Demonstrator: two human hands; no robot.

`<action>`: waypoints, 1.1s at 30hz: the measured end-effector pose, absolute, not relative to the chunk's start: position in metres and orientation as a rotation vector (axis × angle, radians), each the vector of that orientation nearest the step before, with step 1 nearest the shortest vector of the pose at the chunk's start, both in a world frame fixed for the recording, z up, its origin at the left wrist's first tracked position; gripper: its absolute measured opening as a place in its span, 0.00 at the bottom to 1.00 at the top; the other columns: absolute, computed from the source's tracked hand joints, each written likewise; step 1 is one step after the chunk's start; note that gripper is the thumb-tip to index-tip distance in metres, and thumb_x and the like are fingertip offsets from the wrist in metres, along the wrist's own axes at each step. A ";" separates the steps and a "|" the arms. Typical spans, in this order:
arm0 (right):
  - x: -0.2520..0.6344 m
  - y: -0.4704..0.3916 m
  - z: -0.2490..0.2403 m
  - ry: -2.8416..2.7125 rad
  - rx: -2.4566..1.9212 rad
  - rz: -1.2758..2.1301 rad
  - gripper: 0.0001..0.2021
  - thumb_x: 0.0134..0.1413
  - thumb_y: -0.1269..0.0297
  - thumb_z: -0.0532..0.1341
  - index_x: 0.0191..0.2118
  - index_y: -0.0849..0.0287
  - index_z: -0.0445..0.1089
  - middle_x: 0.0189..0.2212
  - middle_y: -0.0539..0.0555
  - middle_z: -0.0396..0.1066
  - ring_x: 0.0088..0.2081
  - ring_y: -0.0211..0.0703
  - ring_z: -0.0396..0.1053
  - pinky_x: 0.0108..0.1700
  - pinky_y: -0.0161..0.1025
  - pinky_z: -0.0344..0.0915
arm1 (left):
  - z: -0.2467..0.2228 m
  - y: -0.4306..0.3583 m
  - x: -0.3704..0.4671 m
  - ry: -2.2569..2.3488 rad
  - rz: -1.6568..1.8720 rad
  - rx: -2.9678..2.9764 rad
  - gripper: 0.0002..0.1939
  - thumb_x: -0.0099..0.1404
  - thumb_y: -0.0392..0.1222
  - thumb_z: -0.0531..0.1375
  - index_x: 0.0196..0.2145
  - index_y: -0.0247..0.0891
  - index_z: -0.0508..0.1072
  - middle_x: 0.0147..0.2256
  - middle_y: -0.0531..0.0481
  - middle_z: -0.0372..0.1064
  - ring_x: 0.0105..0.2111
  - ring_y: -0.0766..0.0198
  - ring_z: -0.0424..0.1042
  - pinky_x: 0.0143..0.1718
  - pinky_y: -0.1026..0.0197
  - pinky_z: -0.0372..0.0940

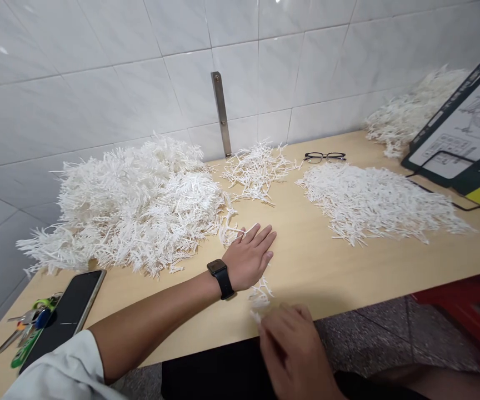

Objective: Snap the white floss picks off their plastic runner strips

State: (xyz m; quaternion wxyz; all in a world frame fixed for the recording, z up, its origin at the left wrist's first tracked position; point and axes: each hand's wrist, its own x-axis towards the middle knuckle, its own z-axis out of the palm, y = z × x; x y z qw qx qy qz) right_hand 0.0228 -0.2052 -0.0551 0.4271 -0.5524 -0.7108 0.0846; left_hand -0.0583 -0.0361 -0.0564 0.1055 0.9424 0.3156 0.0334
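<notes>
My left hand, with a black watch on its wrist, lies palm down on the table with its fingers stretched out. Thin white branched strands lie at its fingertips, beside a large heap of white branched pieces. My right hand is near the front edge, blurred by motion, its fingers curled in a pinch. A small white piece shows at its fingertips. Between the two hands lie a few loose white branched pieces.
A small loose pile and a flat spread of short white pieces lie on the wooden table. Glasses rest near the tiled wall. A printed box stands right, with another heap behind; a phone and keys lie left.
</notes>
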 end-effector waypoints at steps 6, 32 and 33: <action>0.030 -0.206 -0.037 -1.734 -1.305 0.175 0.12 0.60 0.75 0.52 0.26 0.58 0.58 0.20 0.47 0.59 0.25 0.36 0.58 0.32 0.37 0.49 | -0.054 -0.036 -0.059 0.927 0.090 2.770 0.27 0.74 0.50 0.38 0.67 0.44 0.50 0.69 0.53 0.42 0.69 0.53 0.40 0.67 0.41 0.40; 0.067 -0.168 -0.051 -2.133 -1.519 0.311 0.15 0.57 0.72 0.62 0.49 0.52 0.69 0.37 0.53 0.68 0.39 0.45 0.65 0.40 0.41 0.59 | -0.055 -0.033 -0.062 0.877 0.121 2.765 0.27 0.74 0.52 0.41 0.67 0.45 0.52 0.69 0.52 0.42 0.69 0.53 0.41 0.66 0.41 0.43; 0.067 -0.166 -0.052 -2.139 -1.520 0.318 0.13 0.57 0.71 0.62 0.48 0.53 0.70 0.37 0.53 0.68 0.39 0.45 0.65 0.40 0.41 0.58 | -0.054 -0.033 -0.063 0.878 0.120 2.754 0.27 0.74 0.52 0.41 0.66 0.45 0.52 0.69 0.52 0.43 0.69 0.53 0.41 0.66 0.41 0.43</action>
